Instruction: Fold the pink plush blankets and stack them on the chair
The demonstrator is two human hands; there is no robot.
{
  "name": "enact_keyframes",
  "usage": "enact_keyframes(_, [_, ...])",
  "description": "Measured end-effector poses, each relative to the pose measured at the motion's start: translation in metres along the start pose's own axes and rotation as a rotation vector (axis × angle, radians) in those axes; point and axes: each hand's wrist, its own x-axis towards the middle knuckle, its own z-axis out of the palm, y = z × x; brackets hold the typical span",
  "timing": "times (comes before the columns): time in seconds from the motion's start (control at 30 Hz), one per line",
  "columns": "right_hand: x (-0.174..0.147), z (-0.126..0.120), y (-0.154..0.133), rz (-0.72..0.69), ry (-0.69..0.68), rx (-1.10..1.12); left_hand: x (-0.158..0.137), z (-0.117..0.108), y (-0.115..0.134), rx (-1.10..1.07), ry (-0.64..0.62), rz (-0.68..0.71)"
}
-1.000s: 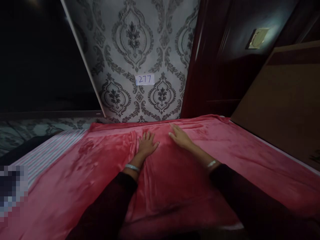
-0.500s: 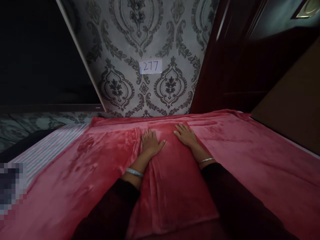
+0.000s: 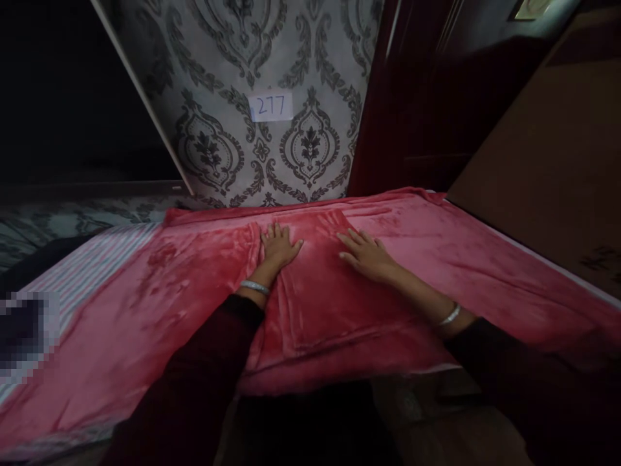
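A red plush blanket lies folded in a long panel down the middle, on top of a wider spread of pink-red plush cloth. My left hand rests flat on the panel's left part, fingers spread, near a ridge of layered folds. Against the panel's right edge lies my right hand, palm down with its fingers stretched out. Neither hand grips the cloth. Each wrist wears a silver bangle.
Striped cloth shows under the plush at the left. Behind stands a patterned wall with a paper label marked 277. A dark screen is at the left, a dark red door and a brown board at the right.
My right hand has shifted toward the panel's right edge, its forearm swung outward. My left hand stays on the blanket. The view has tilted down, showing the cloth's front edge.
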Motion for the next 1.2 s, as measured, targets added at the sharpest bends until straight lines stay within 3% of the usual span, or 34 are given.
enact_keyframes(0.17, [-0.041,0.024,-0.016,0.048,-0.013,-0.114,-0.018,-0.024,0.015,0.072,-0.048,-0.019])
enact_keyframes(0.27, [-0.044,0.043,-0.022,0.073,0.033,-0.167,-0.054,-0.026,0.026,0.046,-0.029,0.187])
enact_keyframes(0.33, [-0.044,0.051,-0.023,0.072,0.070,-0.167,-0.081,-0.017,0.027,0.028,-0.035,0.370])
enact_keyframes(0.4, [-0.044,0.054,-0.022,0.059,0.099,-0.146,-0.103,-0.004,0.023,0.043,-0.074,0.455])
enact_keyframes(0.53, [-0.047,0.049,-0.020,0.054,0.079,-0.105,-0.120,0.005,0.016,0.062,-0.115,0.429])
enact_keyframes(0.83, [-0.099,0.036,-0.006,0.078,-0.076,-0.044,-0.144,-0.032,-0.006,0.070,-0.292,0.425])
enact_keyframes(0.93, [-0.114,0.030,-0.014,0.110,-0.086,-0.018,-0.159,-0.044,-0.010,0.064,-0.258,0.437])
enact_keyframes(1.0, [-0.121,0.028,-0.027,0.102,-0.004,0.005,-0.173,-0.046,-0.006,0.014,-0.190,0.482])
enact_keyframes(1.1, [-0.133,0.036,-0.052,-0.002,0.128,0.023,-0.202,-0.033,0.001,-0.053,-0.100,0.615])
enact_keyframes(1.2, [-0.148,0.055,-0.069,-0.074,0.164,-0.011,-0.228,-0.008,0.000,-0.049,-0.065,0.608])
